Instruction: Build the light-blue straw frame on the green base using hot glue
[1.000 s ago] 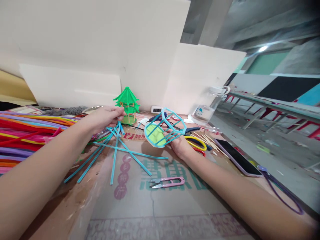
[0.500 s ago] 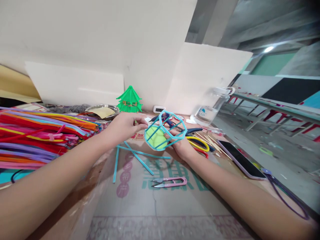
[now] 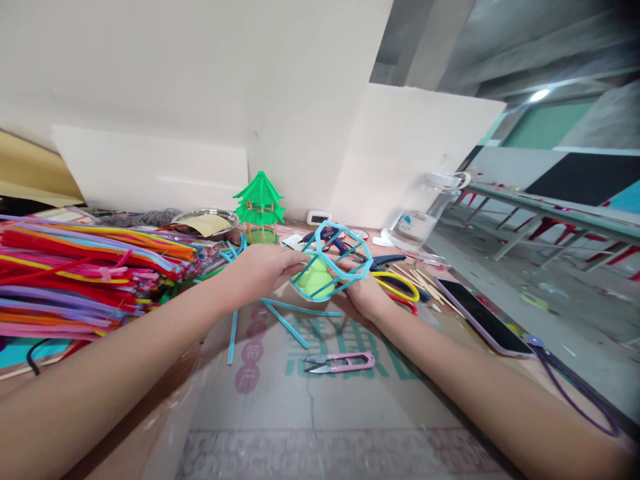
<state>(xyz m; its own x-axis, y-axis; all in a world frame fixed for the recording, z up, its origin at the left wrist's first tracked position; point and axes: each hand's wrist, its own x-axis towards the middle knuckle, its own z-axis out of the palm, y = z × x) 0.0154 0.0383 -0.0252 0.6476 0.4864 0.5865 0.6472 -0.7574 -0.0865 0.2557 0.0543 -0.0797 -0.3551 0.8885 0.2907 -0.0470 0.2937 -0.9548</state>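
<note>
A cage-like frame of light blue pipe cleaners (image 3: 334, 261) with a lime green panel at its near end is held between both hands above the cardboard. My right hand (image 3: 363, 293) grips its right side from below. My left hand (image 3: 265, 267) pinches its left edge with closed fingers. Loose blue pipe cleaner pieces (image 3: 280, 317) lie on the cardboard just under the frame. A small pink thread snip (image 3: 340, 363) lies closer to me.
A big pile of coloured pipe cleaners (image 3: 85, 273) fills the left. A green pagoda model (image 3: 260, 207) and a metal dish (image 3: 205, 223) stand at the back. Yellow-handled scissors (image 3: 397, 287), wooden sticks, a phone (image 3: 480, 320) and a clear jug (image 3: 425, 213) sit at the right.
My left hand left the blue pieces near the pagoda, moved right and took hold of the frame's left edge. The right hand kept the frame, which dropped slightly.
</note>
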